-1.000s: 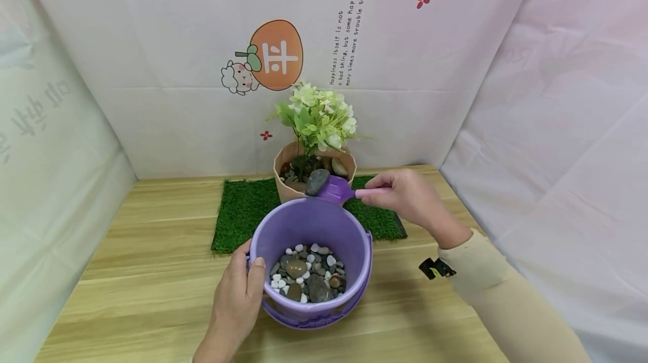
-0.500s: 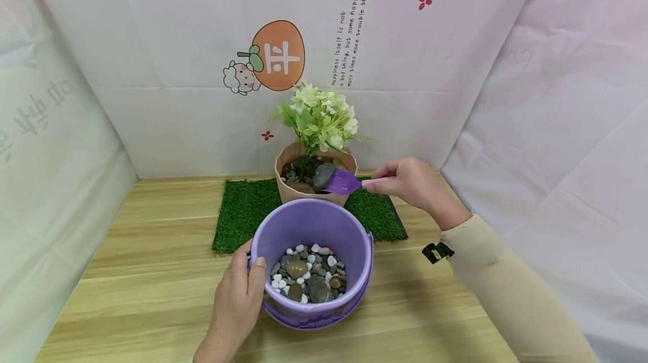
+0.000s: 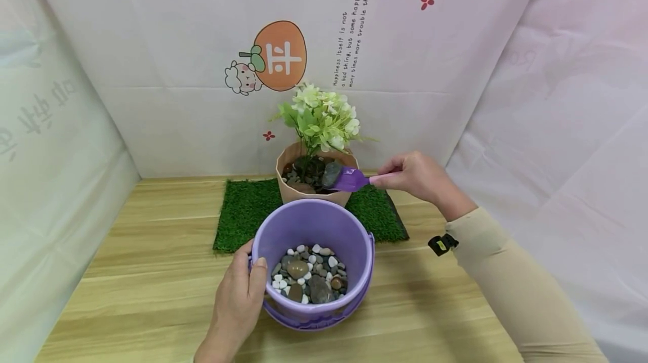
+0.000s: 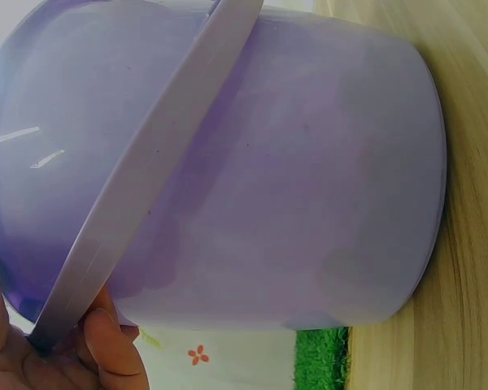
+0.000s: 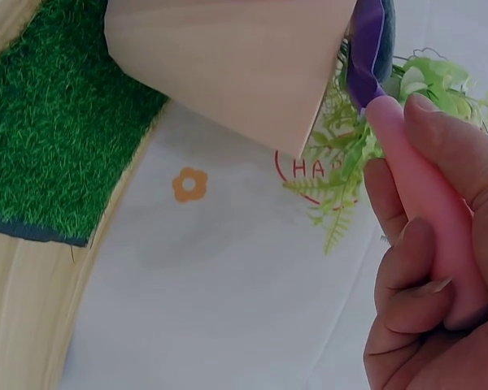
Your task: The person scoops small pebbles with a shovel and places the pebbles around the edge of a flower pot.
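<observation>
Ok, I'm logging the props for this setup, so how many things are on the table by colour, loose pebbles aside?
Purple: 2, the bucket held by the left hand, and the scoop with a pink handle, gripped by the right hand
Green: 2, the grass mat and the plant
Beige: 1, the flowerpot
Total: 5

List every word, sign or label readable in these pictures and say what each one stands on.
"Happiness itself is not a bad thing, but some happy produc…": backdrop sheet, vertical lines, partly cut off and small.
One white character on the orange fruit print: too stylised to read surely.
"HA…": red letters on the sheet behind the flower pot, hidden by leaves.
Faint mirrored characters on the left sheet: unreadable.
</observation>
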{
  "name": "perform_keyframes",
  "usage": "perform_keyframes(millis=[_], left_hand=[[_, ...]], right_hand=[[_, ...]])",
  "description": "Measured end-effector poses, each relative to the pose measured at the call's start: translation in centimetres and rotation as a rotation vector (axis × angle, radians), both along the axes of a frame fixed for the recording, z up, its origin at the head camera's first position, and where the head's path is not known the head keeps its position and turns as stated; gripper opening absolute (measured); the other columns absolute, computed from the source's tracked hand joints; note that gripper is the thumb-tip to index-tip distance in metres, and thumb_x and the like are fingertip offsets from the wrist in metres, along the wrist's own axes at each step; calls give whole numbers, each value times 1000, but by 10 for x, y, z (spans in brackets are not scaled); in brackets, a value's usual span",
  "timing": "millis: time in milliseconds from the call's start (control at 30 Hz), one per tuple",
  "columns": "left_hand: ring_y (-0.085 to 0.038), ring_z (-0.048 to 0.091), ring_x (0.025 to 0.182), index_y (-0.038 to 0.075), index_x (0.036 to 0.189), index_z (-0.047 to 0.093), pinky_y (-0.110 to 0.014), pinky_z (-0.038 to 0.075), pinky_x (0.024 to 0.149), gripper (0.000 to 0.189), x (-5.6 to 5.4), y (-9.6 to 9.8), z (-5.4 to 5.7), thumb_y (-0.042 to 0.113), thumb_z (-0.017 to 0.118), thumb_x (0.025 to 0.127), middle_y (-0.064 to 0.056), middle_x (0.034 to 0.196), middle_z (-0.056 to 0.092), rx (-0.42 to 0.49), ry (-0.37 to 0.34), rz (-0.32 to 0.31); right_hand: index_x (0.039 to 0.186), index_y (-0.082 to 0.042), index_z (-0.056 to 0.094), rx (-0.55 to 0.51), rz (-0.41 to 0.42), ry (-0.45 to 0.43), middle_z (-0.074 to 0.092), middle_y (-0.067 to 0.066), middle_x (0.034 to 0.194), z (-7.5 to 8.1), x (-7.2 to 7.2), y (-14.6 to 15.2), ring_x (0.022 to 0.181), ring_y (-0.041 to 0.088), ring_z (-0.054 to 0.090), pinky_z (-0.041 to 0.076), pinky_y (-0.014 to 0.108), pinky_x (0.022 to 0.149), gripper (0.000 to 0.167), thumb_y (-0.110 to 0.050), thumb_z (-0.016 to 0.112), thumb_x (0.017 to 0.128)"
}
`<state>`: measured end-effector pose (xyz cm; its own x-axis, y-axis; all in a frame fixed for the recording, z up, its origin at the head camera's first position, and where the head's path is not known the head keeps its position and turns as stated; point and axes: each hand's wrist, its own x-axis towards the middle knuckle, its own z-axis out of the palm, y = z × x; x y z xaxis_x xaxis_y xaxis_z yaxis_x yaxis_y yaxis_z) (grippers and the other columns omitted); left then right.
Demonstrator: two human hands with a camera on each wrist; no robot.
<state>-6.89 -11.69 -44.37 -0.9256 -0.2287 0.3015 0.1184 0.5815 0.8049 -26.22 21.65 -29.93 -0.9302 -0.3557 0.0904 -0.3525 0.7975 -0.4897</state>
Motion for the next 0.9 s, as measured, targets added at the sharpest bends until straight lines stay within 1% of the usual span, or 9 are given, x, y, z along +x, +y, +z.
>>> perform_keyframes(millis=[167,300,633,900], left_hand=[[-37,66,122,5,147,52,-59,55,99,43,0,-1,1,27,46,110,-20,138,66,-1,0,4],[-37,65,123,5,147,51,-59,55,99,44,0,-1,1,28,45,110,-20,138,65,-2,-6,1],[-37,66,123,5,148,51,-59,55,99,44,0,0,1,28,46,110,-20,138,65,-1,-2,1],[-37,66,122,6,147,51,-59,55,98,43,1,0,1,28,46,110,-20,138,65,-3,-3,-2]], right_hand=[[92,-25,82,30,19,20,78,-6,89,4,0,5,82,17,66,52,35,70,24,-49,82,88],[91,-25,82,58,22,26,77,-7,87,8,0,10,79,18,63,50,34,67,23,-48,82,88],[92,-27,83,105,39,15,79,-9,89,22,3,16,84,16,67,52,34,73,23,-49,83,87],[92,-28,83,125,33,15,79,-7,91,23,3,18,85,16,68,52,34,74,21,-49,83,87]])
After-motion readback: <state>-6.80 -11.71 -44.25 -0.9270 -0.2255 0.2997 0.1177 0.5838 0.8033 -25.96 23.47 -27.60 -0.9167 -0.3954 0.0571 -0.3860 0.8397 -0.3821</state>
